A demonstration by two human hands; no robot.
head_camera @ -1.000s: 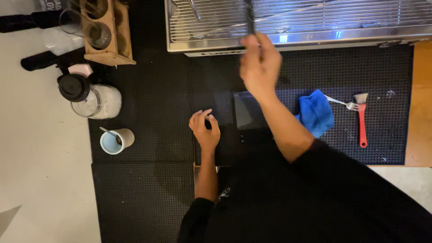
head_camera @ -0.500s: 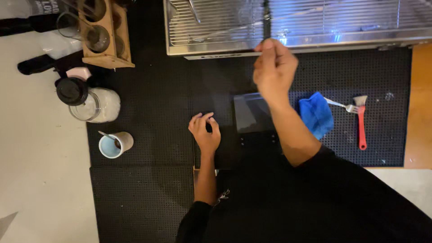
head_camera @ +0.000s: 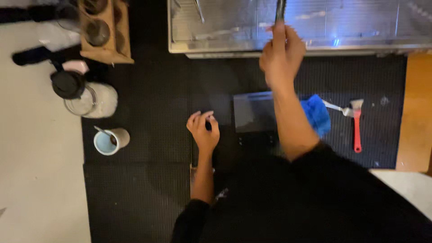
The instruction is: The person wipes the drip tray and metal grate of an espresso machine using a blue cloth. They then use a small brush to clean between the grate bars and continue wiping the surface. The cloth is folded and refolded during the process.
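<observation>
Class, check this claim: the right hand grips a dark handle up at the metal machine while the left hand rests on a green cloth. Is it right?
Not quite. In the head view the left hand rests on the black mat, not on a cloth; the only cloth is blue. The right hand does grip the dark handle.

One dark screen-like panel, no packages or signs to be seen

A flat rectangular panel, dark grey with a faint sheen, lies on the black tabletop just below the metal drip tray; whether it is a screen or a scale top cannot be told. No label, sign or package can be made out around that tray.
</observation>
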